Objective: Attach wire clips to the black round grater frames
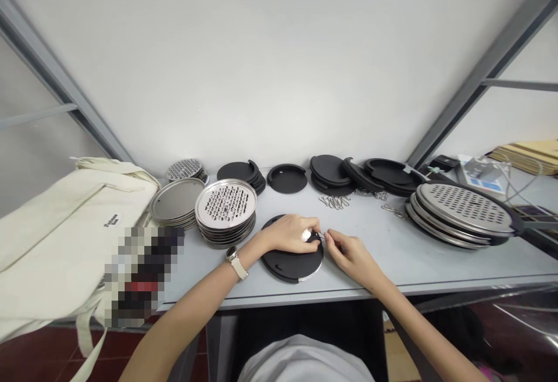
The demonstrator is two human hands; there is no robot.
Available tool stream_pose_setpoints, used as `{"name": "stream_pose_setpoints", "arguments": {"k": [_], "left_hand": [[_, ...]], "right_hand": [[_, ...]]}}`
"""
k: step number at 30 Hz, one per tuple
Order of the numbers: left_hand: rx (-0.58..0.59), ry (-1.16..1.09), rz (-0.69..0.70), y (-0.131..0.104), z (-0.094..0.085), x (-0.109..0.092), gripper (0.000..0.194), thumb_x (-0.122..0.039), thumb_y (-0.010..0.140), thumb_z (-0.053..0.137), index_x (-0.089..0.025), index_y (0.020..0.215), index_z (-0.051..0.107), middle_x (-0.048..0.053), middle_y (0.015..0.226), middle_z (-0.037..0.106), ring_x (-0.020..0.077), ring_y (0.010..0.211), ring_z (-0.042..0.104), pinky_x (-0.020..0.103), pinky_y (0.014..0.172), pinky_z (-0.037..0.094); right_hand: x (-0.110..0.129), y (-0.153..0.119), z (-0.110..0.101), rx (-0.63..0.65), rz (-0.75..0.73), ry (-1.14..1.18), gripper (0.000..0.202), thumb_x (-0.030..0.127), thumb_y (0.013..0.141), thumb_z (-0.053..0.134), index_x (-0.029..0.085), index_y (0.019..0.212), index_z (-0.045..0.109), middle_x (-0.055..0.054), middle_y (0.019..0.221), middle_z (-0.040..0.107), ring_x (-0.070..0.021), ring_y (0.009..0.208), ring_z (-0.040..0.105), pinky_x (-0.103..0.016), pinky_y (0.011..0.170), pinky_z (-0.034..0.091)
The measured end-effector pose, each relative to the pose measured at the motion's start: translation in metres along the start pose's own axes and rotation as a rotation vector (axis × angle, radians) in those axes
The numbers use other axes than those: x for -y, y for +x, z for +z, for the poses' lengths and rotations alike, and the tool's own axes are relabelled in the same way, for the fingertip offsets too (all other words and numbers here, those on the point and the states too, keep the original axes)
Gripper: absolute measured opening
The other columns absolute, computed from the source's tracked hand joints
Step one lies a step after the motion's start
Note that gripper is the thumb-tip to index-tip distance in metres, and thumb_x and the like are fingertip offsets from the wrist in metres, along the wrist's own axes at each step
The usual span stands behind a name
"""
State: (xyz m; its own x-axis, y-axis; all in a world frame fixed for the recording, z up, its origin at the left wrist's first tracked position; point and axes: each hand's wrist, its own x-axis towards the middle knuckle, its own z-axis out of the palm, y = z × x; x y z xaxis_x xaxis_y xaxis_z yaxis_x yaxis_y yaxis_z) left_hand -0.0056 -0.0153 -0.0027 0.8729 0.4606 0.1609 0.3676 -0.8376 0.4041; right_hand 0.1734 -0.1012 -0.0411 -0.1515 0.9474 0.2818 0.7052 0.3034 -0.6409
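Observation:
A round black plastic disc (288, 266) lies on the table near its front edge, with a strip of silvery rim at its lower right. My left hand (294, 234) lies across it, fingers curled over its right side and holding it down. Something white (306, 235) shows at those fingers; whether it is a wrapping or a separate piece I cannot tell. At the disc's right edge, my right hand (346, 254) is closed in a pinch on a thin metal wire (321, 235), mostly hidden by the fingertips. Bent wire hooks (335, 202) lie in a pile behind the hands.
Stacked metal grater discs (226, 204) and plain metal discs (176, 200) stand at left, beside a cream bag (65, 242). Black round holders (286, 178) line the wall. Another grater stack (466, 210) stands at right, near cables and cardboard (529, 155).

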Motion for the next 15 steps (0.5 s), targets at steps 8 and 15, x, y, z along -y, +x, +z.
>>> {"name": "stream_pose_setpoints", "arguments": {"k": [8,15], "left_hand": [[-0.003,0.063,0.007,-0.0007,0.0001,-0.0013,0.021,-0.034,0.079,0.057,-0.022,0.096,0.052,-0.001,0.080,0.065,0.0185,0.074,0.063,0.025,0.063,0.041],[-0.012,0.006,0.040,-0.0017,-0.0012,-0.0011,0.026,-0.032,0.079,0.056,-0.022,0.102,0.048,0.000,0.088,0.065,0.0191,0.079,0.063,0.025,0.066,0.041]], "right_hand": [[0.0022,0.0008,0.0006,0.063,-0.007,0.002,0.031,0.032,0.094,0.035,0.022,0.065,0.035,0.006,0.053,0.040,-0.0102,0.047,0.038,-0.023,0.050,0.028],[0.0045,0.0011,0.0000,0.096,0.008,0.011,0.031,0.033,0.095,0.035,0.021,0.065,0.035,0.005,0.054,0.039,-0.0103,0.048,0.037,-0.023,0.050,0.028]]}}
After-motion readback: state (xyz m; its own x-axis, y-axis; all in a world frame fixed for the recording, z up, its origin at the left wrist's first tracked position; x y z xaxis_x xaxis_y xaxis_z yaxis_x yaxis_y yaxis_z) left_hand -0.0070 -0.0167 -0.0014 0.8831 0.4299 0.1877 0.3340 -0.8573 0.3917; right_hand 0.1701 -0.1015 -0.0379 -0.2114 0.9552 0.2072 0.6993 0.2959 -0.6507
